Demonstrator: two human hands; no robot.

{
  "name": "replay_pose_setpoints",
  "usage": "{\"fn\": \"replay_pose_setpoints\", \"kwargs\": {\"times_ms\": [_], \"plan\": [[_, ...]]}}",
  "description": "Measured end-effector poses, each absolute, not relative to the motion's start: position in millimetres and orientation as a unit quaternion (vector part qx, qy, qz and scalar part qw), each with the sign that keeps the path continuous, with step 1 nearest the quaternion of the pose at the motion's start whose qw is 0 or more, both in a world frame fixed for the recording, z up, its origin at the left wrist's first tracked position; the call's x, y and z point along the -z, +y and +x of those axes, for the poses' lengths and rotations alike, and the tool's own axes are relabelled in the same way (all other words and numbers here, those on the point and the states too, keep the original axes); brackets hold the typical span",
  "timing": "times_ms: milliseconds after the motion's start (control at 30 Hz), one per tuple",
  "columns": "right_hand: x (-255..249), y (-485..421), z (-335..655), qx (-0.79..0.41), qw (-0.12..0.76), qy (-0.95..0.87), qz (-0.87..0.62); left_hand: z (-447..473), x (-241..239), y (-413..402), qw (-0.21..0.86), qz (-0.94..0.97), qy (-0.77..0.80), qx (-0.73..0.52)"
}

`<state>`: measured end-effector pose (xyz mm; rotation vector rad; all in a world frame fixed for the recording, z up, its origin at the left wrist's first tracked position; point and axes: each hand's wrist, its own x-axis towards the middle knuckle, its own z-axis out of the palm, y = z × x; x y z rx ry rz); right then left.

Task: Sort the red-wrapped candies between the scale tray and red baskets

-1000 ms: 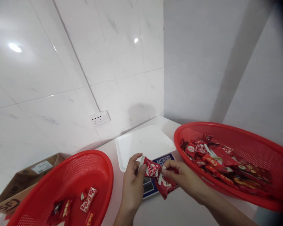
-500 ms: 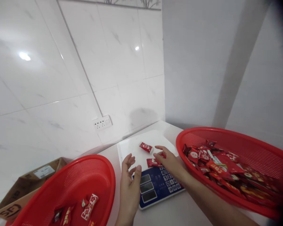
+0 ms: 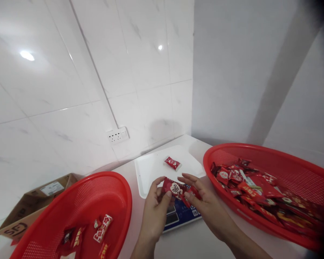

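Observation:
My left hand (image 3: 155,210) grips the left end of a dark red candy packet (image 3: 176,189) with white and black lettering. My right hand (image 3: 206,203) has its thumb and fingers closed at the packet's right side, where more red wrapper shows; I cannot tell whether that is a second piece. Both hands are above the blue key panel (image 3: 182,215) of a digital scale, hiding part of it. Farther back, a small red-and-white wrapped candy (image 3: 172,163) lies on the scale's white tray (image 3: 148,167).
To the left stands a red plastic basket (image 3: 108,187) with a few wrapped candies (image 3: 103,228), and behind it a cardboard box (image 3: 24,210). On the right, another red basket (image 3: 259,148) holds a heap of red packets (image 3: 253,190). Walls close off the back and right.
Both hands have come together, and the red packet that lay at the tray's front edge is now lifted between them. The view has shifted slightly.

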<state>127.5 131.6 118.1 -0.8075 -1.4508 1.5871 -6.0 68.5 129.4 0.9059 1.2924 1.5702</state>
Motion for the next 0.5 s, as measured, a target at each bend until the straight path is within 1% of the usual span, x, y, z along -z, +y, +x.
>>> {"fn": "replay_pose_setpoints", "kwargs": {"times_ms": [133, 267, 500], "plan": [[-120.1, 130.4, 127.1, -0.647, 0.352, -0.595, -0.322, -6.5, -132.8, 66.9, 0.452, 0.366, 0.506, -0.637], [-118.0, 130.8, 126.7, -0.630, 0.307, -0.639, -0.318, -4.6, -134.7, 66.0, 0.461, 0.383, 0.486, -0.636], [-115.6, 130.7, 126.6, -0.615, 0.274, -0.656, -0.340, -5.3, -134.3, 65.7, 0.400, 0.418, 0.526, -0.623]]}}
